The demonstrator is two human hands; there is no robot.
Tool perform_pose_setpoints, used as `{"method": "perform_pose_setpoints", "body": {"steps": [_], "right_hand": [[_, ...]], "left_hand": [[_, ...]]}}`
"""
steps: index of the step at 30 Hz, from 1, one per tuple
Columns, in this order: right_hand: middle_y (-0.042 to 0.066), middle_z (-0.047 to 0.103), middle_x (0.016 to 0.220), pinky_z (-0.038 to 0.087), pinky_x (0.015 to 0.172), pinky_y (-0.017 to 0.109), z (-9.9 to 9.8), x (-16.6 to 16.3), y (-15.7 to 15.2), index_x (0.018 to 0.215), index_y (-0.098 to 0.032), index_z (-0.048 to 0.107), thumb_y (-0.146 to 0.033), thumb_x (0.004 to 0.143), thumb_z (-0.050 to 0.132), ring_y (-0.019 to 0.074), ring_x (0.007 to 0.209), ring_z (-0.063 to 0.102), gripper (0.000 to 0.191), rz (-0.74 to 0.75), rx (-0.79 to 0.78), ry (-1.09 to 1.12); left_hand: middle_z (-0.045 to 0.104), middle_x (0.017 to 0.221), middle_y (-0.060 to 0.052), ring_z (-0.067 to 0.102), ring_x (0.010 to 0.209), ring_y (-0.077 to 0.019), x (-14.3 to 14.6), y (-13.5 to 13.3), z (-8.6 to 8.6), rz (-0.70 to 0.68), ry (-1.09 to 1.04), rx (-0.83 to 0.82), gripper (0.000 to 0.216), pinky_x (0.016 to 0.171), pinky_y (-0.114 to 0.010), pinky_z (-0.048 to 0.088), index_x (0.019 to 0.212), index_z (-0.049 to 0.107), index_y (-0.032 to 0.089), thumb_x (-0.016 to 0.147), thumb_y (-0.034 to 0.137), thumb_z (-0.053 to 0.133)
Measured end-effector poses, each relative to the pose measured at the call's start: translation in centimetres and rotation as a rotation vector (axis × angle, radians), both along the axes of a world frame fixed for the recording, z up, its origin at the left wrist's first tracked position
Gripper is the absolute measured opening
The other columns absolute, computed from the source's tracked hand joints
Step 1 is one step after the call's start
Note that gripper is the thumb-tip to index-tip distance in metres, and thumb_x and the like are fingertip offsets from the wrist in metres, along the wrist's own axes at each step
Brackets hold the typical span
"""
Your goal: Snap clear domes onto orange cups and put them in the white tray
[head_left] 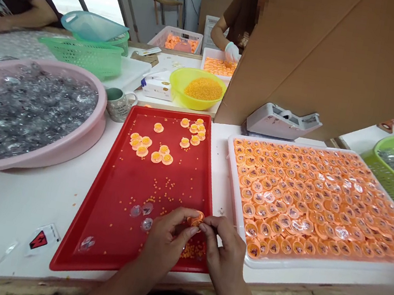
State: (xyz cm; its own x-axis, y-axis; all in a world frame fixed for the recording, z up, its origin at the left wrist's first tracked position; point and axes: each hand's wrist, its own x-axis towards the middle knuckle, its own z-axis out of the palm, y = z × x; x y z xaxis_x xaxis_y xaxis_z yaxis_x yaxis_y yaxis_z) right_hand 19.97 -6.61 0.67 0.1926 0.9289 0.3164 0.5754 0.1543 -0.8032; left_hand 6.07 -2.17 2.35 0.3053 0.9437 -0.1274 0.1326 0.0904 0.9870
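Both hands meet over the near right part of a red tray (120, 255). My left hand (167, 237) pinches a small round orange plastic piece (195, 218) between thumb and forefinger. The fingertips of my right hand (228, 247) are closed at the right edge of the same piece; whatever else they hold is hidden. Below them lies a heap of tiny orange beads (192, 251). Several clear plastic domes (146, 224) rest left of my left hand. Farther up the tray are groups of orange discs with filled centres (162, 157).
A white tray (261, 263) of finished-looking orange discs stands to the right, below a tape dispenser (283, 124) and cardboard sheet (309, 50). At left is a pink basin (82, 137) of clear domes. A yellow bowl (176, 89) holds beads. Two co-workers sit beyond, one gloved (232, 52).
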Motion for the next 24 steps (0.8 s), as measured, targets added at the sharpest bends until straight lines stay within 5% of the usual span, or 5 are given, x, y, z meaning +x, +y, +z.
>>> {"method": "perform_pose_setpoints", "body": {"steps": [7,14,20,24], "right_hand": [[0.004,0.065,0.081,0.049,0.067,0.030,0.39,0.06,-0.80,0.096,-0.021,0.060,-0.005,0.089,0.050,0.0173,0.074,0.060,0.020,0.028,0.115,-0.083],[0.005,0.066,0.083,0.048,0.065,0.031,0.56,0.07,-0.72,0.100,-0.020,0.060,-0.003,0.087,0.049,0.0182,0.073,0.058,0.024,0.121,0.154,-0.123],[0.000,0.063,0.072,0.048,0.058,0.025,0.44,-0.56,-0.54,0.084,-0.021,0.061,-0.012,0.090,0.053,0.0141,0.065,0.060,0.013,-0.042,-0.014,0.071],[0.002,0.064,0.078,0.049,0.063,0.026,0.37,-0.70,-0.77,0.089,-0.021,0.063,-0.012,0.090,0.054,0.0146,0.070,0.061,0.012,0.012,-0.018,0.111]], "left_hand": [[0.075,0.097,-0.004,0.072,0.084,-0.0194,-0.08,-0.61,-0.33,0.019,-0.030,0.195,0.017,0.078,-0.032,0.062,0.091,0.071,0.027,0.078,0.017,0.065],[0.075,0.094,-0.005,0.072,0.084,-0.0201,-0.49,-0.53,0.40,-0.024,-0.052,-0.031,0.015,0.074,-0.030,0.063,0.088,0.072,0.024,0.075,0.019,0.068],[0.074,0.095,-0.006,0.072,0.083,-0.0196,-0.47,-0.96,-0.56,-0.009,0.021,0.088,0.015,0.076,-0.030,0.062,0.090,0.070,0.023,0.076,0.020,0.067],[0.074,0.089,-0.003,0.071,0.082,-0.0181,-0.53,-0.75,-0.20,0.029,-0.113,-0.117,0.023,0.073,-0.027,0.061,0.095,0.066,0.023,0.073,0.019,0.070]]}}
